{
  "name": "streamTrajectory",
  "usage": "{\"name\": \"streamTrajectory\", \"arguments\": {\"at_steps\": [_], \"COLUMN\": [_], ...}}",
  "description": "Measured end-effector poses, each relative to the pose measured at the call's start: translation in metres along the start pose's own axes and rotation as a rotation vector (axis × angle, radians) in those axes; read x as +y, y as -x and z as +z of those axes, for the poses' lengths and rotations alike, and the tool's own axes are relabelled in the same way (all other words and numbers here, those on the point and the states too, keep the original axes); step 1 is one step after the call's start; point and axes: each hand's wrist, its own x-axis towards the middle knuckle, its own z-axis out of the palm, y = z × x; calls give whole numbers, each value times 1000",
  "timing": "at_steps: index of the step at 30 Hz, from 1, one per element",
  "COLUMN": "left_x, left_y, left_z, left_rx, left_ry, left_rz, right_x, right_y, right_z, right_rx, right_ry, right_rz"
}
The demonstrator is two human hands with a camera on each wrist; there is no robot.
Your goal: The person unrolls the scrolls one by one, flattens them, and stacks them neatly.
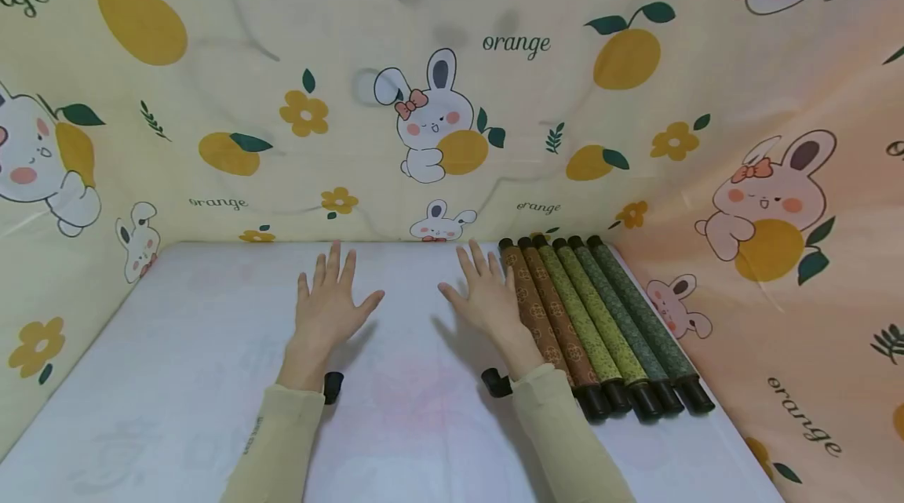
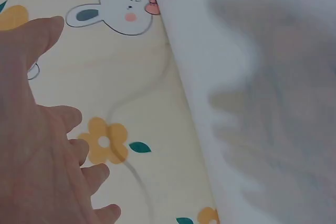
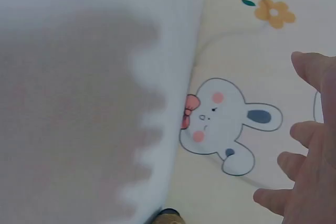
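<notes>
My left hand [image 1: 328, 318] is held over the white tabletop with fingers spread and thumb pointing inward, holding nothing. Opposite it, my right hand [image 1: 490, 303] has its fingers spread too and is bare of any object. In the head view its outer edge overlaps the nearest of two brown patterned scrolls [image 1: 554, 307]. Beside these lie two yellow-green scrolls [image 1: 574, 307] and two dark green scrolls [image 1: 638, 307], all rolled up with black end knobs. The right wrist view catches only one scroll's end [image 3: 169, 217] at the bottom.
A white cloth-like surface covers the table [image 1: 212, 346], with hand shadows on it. Behind it and at both sides hangs a curtain [image 1: 395, 213] printed with rabbits, oranges and flowers. Black wrist devices, such as the left one [image 1: 333, 388], sit at both cuffs.
</notes>
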Motion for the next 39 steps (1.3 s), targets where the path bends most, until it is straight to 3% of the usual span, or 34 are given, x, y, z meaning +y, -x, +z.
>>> {"name": "streamTrajectory", "arguments": {"at_steps": [10,14,22,25,30,35,39], "left_x": [36,53,95,111,137,162,177], "left_y": [-5,-8,-18,-19,-22,-29,-32], "left_z": [-5,-2,14,26,48,68,84], "left_rx": [53,93,259,280,206,90,10], "left_ry": [57,106,314,430,629,808,858], "left_rz": [75,120,206,227,202,159,143], "right_x": [8,18,57,78,109,131,148], "right_y": [5,10,20,25,35,47,58], "right_z": [-33,-53,-88,-91,-92,-88,-79], "right_rx": [132,147,200,200,155,81,17], "right_ry": [-204,-298,-445,-456,-468,-423,-345], "right_rz": [-58,-48,-57,-23,65,78,57]}}
